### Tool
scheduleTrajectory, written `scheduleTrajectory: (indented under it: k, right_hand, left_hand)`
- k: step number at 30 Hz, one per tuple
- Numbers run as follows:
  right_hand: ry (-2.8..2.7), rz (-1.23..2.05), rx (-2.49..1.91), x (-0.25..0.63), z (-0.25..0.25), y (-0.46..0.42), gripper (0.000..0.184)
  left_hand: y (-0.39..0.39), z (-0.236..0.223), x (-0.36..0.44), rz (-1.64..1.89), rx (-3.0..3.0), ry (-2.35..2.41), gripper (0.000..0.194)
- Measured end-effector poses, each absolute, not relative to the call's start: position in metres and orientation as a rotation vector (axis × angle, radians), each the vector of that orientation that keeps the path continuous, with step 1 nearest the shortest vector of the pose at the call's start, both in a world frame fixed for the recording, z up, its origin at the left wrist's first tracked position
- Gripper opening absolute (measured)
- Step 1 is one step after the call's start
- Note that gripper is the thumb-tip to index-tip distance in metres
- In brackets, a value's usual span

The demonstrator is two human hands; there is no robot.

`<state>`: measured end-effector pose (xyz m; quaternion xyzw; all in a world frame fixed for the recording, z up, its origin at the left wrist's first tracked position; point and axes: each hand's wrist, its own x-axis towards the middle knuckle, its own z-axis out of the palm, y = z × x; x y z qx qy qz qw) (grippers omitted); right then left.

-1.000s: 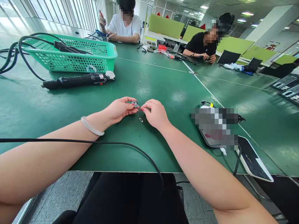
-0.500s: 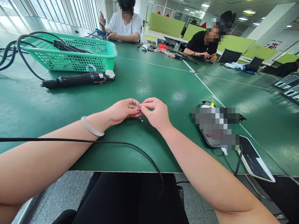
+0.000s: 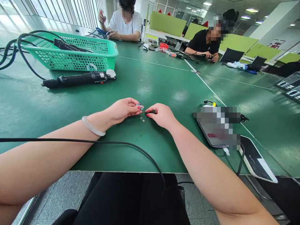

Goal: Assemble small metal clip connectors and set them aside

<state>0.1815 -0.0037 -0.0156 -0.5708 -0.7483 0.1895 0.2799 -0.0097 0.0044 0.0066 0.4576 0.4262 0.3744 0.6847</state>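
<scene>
Small part [image 3: 140, 107] in left hand [image 3: 123, 110]; silvery-grey.

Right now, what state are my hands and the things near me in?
Left hand: closed on the silvery part.
Silvery part: held.
Right hand: apart from the left; grip unclear.
Small rectangular piece: loose on the table.
Black tool: lying down.
Green basket: upright, something black inside.
Bracelet: worn, left wrist.
White-edged device: lying down, power unclear.

A narrow gap parted the left hand [image 3: 124, 109] and right hand [image 3: 162, 115] above the green surface [image 3: 161, 78], which lay open ahead of them. A black tool [image 3: 77, 79] and mint basket [image 3: 105, 56] blocked the far left, a partly blurred device [image 3: 211, 128] the right; a cable [image 3: 112, 142] crossed before the left forearm [image 3: 42, 162].
</scene>
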Motion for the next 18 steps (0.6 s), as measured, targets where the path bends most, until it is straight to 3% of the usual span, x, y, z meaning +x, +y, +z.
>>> scheduleTrajectory:
  k: [9, 18]
  right_hand:
    - [-1.940, 0.315, -1.302, 0.170, -0.004, -0.016, 0.009]
    - [-2.093, -0.083, -1.238, 0.164, -0.002, -0.022, 0.011]
  left_hand:
    - [0.005, 0.005, -0.010, 0.844, 1.025, 0.928, 0.021]
    - [0.005, 0.003, -0.010, 0.876, 1.066, 0.949, 0.019]
